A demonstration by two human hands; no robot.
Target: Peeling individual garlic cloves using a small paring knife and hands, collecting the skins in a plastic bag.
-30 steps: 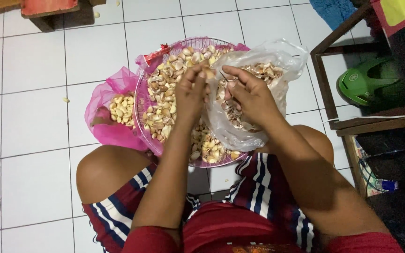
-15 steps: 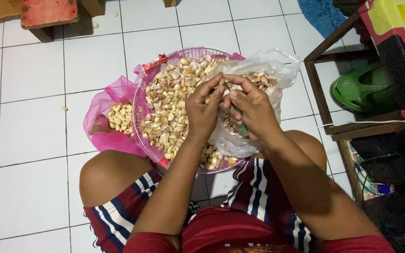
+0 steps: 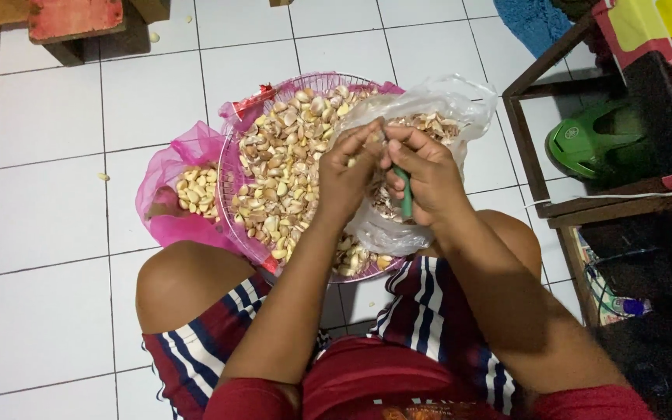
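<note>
Both hands have drawn closer together over the pink basket (image 3: pixel 236 167) of garlic cloves (image 3: pixel 281 183), the left hand (image 3: pixel 344 175) pinching one clove at its fingertips while the right hand (image 3: pixel 429 175) curls shut around a green-handled knife (image 3: pixel 406 194), above the clear bag (image 3: pixel 437 109) catching skins.

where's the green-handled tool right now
In the head view, the green-handled tool is in the right hand, just right of centre, over the clear plastic bag beside the pink basket of garlic cloves.

The single head camera looks steeply down from close above. It faces the person's lap and the tiled floor (image 3: pixel 48 233).
</note>
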